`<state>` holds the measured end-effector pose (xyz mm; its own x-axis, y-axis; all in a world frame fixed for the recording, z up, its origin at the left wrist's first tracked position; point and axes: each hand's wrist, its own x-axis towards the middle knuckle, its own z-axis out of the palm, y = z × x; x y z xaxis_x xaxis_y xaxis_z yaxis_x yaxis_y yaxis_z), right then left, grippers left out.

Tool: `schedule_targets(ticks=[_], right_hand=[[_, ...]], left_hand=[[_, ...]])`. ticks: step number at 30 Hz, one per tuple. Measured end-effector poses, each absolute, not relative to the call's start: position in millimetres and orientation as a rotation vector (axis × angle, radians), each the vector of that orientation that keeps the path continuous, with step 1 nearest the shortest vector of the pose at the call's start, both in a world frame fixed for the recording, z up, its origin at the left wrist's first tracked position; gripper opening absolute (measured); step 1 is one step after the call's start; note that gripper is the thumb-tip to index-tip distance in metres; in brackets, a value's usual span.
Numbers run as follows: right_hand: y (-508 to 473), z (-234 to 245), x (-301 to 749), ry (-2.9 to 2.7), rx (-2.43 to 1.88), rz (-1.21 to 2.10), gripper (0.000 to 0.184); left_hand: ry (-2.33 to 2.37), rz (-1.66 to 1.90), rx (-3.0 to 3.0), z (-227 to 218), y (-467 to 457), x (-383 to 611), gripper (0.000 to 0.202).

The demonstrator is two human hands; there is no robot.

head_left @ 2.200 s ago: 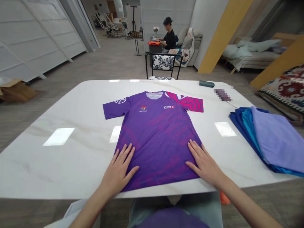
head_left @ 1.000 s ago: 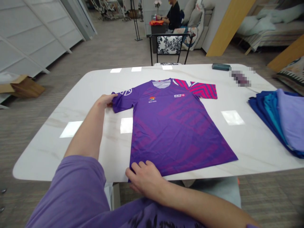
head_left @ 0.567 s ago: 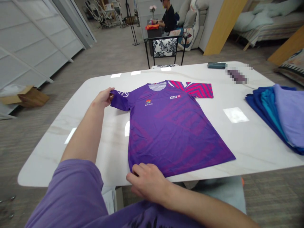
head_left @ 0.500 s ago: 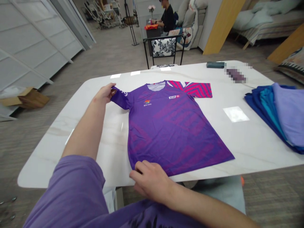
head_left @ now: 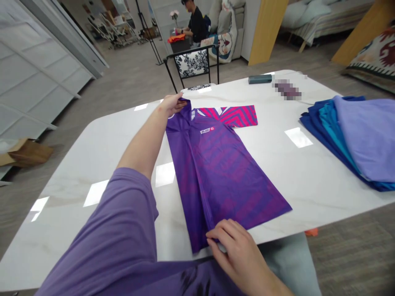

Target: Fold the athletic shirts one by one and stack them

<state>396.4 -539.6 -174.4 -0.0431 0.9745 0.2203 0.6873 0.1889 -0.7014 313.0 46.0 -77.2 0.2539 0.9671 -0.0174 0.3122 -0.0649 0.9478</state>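
Note:
A purple T-shirt (head_left: 234, 172) with a pink-striped sleeve lies on the white table (head_left: 123, 135), its left side folded inward over the front. My left hand (head_left: 175, 104) pinches the shirt near the left shoulder, at the far end beside the collar. At the near end, my right hand (head_left: 233, 242) grips the hem by the folded edge. A long crease runs between the two hands. The folded-over side hides the left chest print and part of the collar; the striped sleeve still lies flat on the right.
Folded blue and lavender clothes (head_left: 364, 139) are stacked at the table's right. A dark case (head_left: 259, 79) and a blurred item (head_left: 286, 89) lie at the far edge. Beyond stands a chair (head_left: 193, 63); a seated person (head_left: 196, 24) handles orange cloth (head_left: 176, 38).
Both hands have carried the shirt's left side rightward and over the front. The sleeve on that side is no longer stretched out. The whole view has shifted somewhat.

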Motion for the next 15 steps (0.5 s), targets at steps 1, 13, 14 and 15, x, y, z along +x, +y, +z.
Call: schedule_targets(ticks=[1, 13, 14, 15], right_hand=[[-542, -177, 400, -1.785, -1.588, 0.531, 0.021], [-472, -113, 478, -1.973, -1.646, 0.615, 0.024], [-444, -109, 486, -1.975, -1.657, 0.643, 0.025], [-411, -106, 493, -1.956, -1.669, 0.669, 0.026]], left_hand=[[1.203, 0.802, 1.578, -86, 45, 325, 0.045], [1.31, 0.653, 2.532, -185, -124, 214, 0.062], [1.362, 0.598, 2.538, -193, -135, 204, 0.069], [1.403, 0.539, 2.535, -200, -143, 197, 0.074]])
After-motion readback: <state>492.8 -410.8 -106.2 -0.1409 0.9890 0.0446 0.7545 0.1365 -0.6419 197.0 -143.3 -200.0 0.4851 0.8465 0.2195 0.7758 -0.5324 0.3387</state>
